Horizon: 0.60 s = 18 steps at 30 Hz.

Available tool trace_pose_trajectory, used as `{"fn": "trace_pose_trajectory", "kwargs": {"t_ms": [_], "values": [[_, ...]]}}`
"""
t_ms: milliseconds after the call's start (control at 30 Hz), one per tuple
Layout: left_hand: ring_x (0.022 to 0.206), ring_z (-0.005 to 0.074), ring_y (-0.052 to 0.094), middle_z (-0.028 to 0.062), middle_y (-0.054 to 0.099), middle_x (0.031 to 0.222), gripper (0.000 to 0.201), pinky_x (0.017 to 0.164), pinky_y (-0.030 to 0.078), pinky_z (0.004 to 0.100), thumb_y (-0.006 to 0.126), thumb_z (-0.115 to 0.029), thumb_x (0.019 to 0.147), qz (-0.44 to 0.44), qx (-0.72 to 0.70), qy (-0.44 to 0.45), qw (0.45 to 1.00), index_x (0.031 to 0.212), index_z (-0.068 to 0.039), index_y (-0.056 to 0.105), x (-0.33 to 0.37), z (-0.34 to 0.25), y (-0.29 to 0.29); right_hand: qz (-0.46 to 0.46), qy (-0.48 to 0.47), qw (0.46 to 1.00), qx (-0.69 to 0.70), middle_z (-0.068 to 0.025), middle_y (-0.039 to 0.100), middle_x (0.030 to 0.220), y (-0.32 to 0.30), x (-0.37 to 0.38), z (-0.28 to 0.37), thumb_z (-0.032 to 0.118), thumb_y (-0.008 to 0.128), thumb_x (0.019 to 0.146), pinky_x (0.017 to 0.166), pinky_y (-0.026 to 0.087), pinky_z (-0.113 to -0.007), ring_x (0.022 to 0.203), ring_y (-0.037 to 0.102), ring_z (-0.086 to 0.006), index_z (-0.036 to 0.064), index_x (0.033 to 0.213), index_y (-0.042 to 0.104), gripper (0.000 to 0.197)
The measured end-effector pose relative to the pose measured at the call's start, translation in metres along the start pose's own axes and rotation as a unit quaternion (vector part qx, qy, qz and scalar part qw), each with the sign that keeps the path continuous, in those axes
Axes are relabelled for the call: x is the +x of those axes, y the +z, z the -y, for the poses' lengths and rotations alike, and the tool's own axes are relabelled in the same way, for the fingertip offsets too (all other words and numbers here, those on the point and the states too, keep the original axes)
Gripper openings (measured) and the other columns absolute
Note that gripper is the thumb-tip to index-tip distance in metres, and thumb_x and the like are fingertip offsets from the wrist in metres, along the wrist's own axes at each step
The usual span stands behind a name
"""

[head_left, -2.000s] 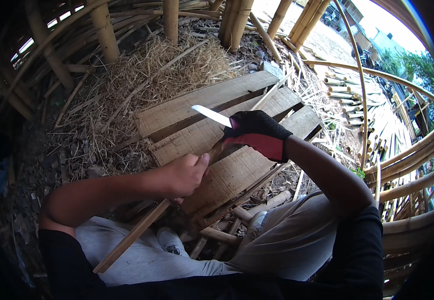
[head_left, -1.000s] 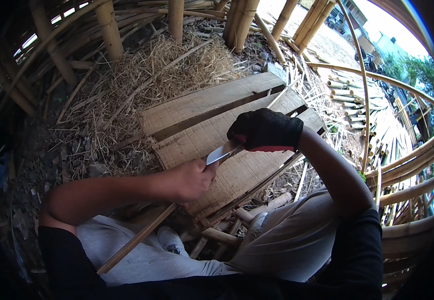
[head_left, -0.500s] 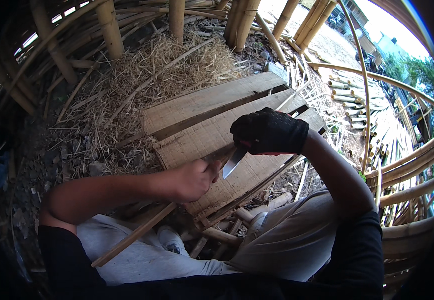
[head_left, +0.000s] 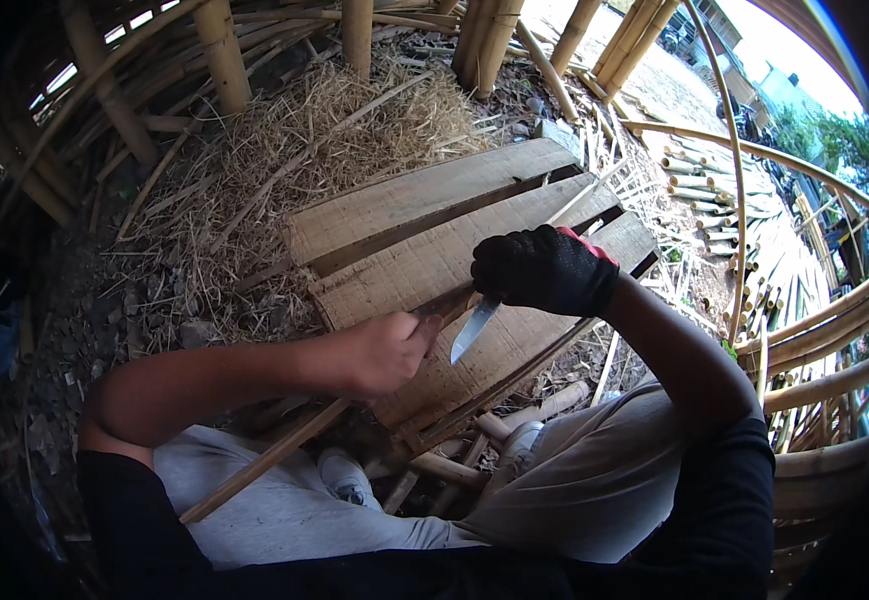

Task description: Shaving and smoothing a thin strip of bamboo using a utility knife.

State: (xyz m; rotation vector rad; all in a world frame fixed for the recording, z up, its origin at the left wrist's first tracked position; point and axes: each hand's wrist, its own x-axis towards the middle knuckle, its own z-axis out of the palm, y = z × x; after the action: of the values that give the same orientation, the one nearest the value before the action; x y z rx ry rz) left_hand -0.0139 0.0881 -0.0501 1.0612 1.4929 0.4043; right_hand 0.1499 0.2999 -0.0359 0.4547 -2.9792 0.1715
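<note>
My bare left hand is closed in a fist round a long bamboo strip. One end of the strip slants down over my left thigh; the other runs up past my right hand. In a black glove with red trim, my right hand grips a knife, its handle hidden by the fingers. The bare knife blade points down and toward me, just right of my left fist. Both hands are above a low wooden plank bench. Whether the blade touches the strip cannot be made out.
Dry shavings are heaped beyond the bench. Upright bamboo posts line the far side. Stacked cut bamboo poles lie at the far right, behind a curved bamboo rail. My knees and shoes are close to the bench's near edge.
My right hand has turned a little and shifted slightly right with the knife, showing more of the glove's red trim. My left hand keeps its hold, almost unmoved.
</note>
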Motion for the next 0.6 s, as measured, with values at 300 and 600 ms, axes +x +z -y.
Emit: {"fn": "trace_pose_trajectory", "kwargs": {"t_ms": [300, 600], "values": [[0.046, 0.0139, 0.052, 0.0026, 0.047, 0.066, 0.051, 0.046, 0.048, 0.0291, 0.019, -0.044, 0.105, 0.002, 0.020, 0.005, 1.000, 0.103, -0.004, 0.050, -0.007, -0.005, 0.002, -0.041, -0.010, 0.999, -0.006, -0.0076, 0.064, 0.090, 0.011, -0.002, 0.001, 0.017, 0.071, 0.082, 0.064, 0.053, -0.035, 0.076, 0.066, -0.0251, 0.0052, 0.096, 0.064, 0.019], [0.049, 0.0149, 0.055, 0.0057, 0.050, 0.075, 0.056, 0.046, 0.052, 0.0291, 0.019, -0.047, 0.104, -0.001, 0.020, 0.032, 0.999, 0.098, -0.001, 0.050, -0.005, 0.003, -0.001, -0.068, 0.018, 0.998, -0.003, -0.0049, 0.062, 0.096, 0.019, -0.004, 0.007, 0.017, 0.069, 0.080, 0.065, 0.054, -0.036, 0.080, 0.065, -0.0236, 0.0109, 0.102, 0.066, 0.023]]}}
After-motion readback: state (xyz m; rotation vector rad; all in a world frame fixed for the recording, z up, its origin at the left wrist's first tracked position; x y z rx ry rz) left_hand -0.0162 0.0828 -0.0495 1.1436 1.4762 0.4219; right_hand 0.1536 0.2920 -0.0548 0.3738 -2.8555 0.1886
